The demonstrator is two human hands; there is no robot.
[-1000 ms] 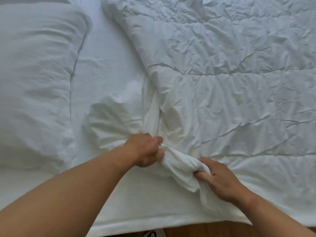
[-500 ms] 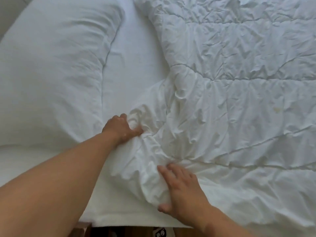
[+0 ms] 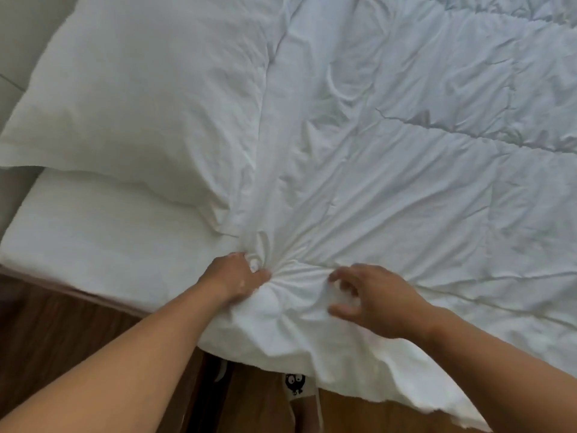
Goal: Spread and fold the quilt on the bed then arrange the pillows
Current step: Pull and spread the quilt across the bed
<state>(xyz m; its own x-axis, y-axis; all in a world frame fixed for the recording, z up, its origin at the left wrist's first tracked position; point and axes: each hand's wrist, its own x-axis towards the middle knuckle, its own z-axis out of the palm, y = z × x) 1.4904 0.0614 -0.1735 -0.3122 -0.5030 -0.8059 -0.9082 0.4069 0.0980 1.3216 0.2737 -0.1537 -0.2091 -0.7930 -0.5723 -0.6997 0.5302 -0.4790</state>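
At the near edge of the bed (image 3: 93, 245), roughly mid-length, the person's two hands work one corner of the quilt (image 3: 406, 182).

Left hand (image 3: 237, 276): grip clenched on a bunch of quilt cloth, with creases fanning out from the fist across the cover.
Right hand (image 3: 377, 301): just beside it, over the same corner, with fingers half bent and thumb apart. No cloth is visibly caught, so I read this grip as released.

Quilt position: it covers the right and far part of the bed, wrinkled but mostly flat. The worked corner hangs over the near edge toward the floor (image 3: 62, 339). Its left border touches the pillow (image 3: 150, 98), which lies at the left end of the bed.

Handling, as judged: soft, padded and limp, light for its bulk. It will not hold a shape and will drag folds along when pulled from one point. Better hold: two hands well apart along the hem or at corners, not a single bunch.

Surroundings: white sheet on the mattress, dark wood floor below. A small item with a cartoon face (image 3: 294, 382) sits on the floor under the overhang; I cannot tell what it is.
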